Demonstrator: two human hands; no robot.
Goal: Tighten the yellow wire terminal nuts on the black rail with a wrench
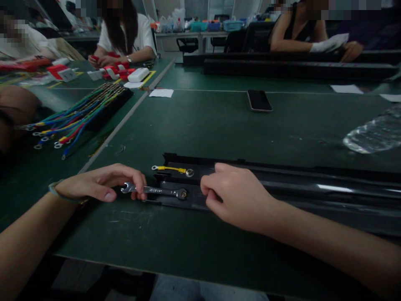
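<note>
My left hand (117,182) has its fingers curled at the shank of a silver combination wrench (161,191), near the open jaw; the thumb stands apart. The wrench's ring end sits around a small fastener on the end of a long black rail (291,184). My right hand (236,194) is closed above the rail, to the right of the ring end. Its fingertips are mostly hidden, and I cannot make out anything in them. Behind the wrench, a short yellow cable (171,169) with ring terminals joins a round bolt head (189,172).
Left lies a bundle of coloured cables (84,110) with ring terminals. A phone (259,100) and a clear plastic bottle (374,131) lie on the green table (194,121). More black rails (282,67) are farther back. Several people sit around, one wearing a white glove (330,43).
</note>
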